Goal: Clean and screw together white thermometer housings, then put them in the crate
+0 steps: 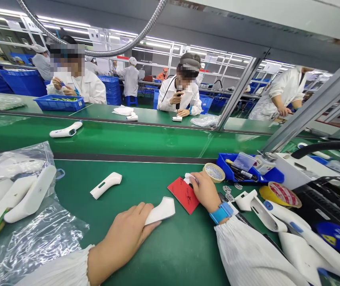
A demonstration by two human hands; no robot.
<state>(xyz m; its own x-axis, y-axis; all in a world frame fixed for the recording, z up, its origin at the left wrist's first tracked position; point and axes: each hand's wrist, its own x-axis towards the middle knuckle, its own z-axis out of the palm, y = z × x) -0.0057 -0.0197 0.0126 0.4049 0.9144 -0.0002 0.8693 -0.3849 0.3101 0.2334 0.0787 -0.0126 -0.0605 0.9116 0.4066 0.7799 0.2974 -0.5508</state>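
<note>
White casing [162,210], one, in left hand [125,231]; one red packet [184,196]

We look out from one camera on the wearer's head, facing forward and down; nearest us are the bench [172,254], the left hand [125,234] and the right hand [204,190], seen from above and behind; past them our wide view crosses the belt [146,141], then meets the middle worker [164,99] from the front, farther off; the shelf [232,28] overhangs our upper edge.
</note>
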